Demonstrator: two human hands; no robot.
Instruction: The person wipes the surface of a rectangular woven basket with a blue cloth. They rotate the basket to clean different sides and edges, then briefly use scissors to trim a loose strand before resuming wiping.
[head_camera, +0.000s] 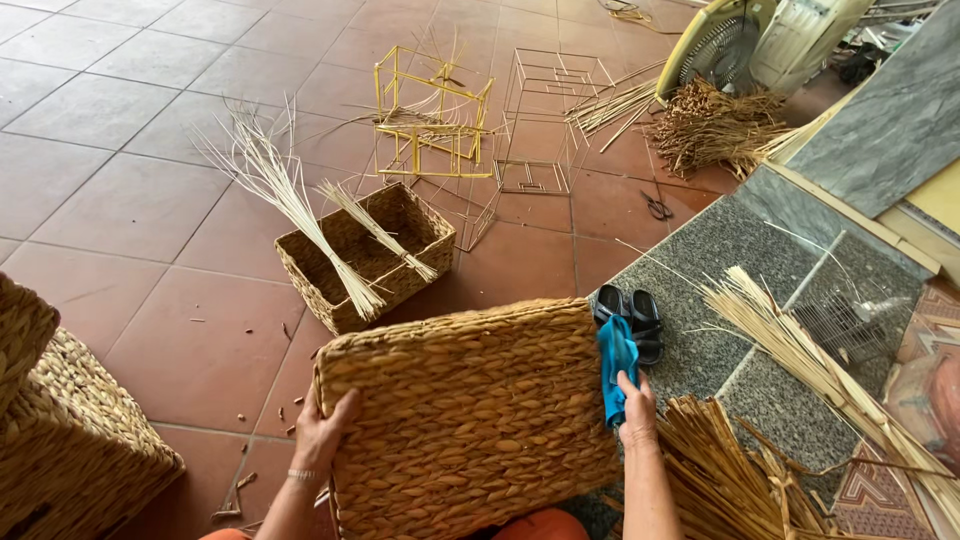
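Left hand: the person's left hand (322, 432) lies flat against the left edge of a large rectangular woven basket of tan plaited fibre (470, 410), fingers spread on the weave, thumb along the rim; the grip is open, not closed round anything.
Right hand: the right hand (636, 410) sits at the basket's right edge, its grip pinching a bright blue cloth (615, 362) that stands up from the fingers.
Woven basket: held tilted between both hands, just above the person's lap, over the red-brown tiled floor (140, 210).
Near the cloth: a pair of black sandals (632, 318) rests on a grey speckled stone slab (720, 260), touching the cloth's upper end in view.
Behind the basket: a smaller open woven basket (390, 262) stands on the tiles with bundles of pale reeds (290, 195) leaning across it.
Further back: yellow wire frames (432, 115) and a bare grey wire frame (545, 115), side by side.
Right side: a long sheaf of pale straw (810, 360) and a heap of brown dried fibre (730, 485).
Left edge: another woven basket (70, 450), partly cut off.
Top right: a pale fan (740, 40) beside brown cuttings (715, 125).
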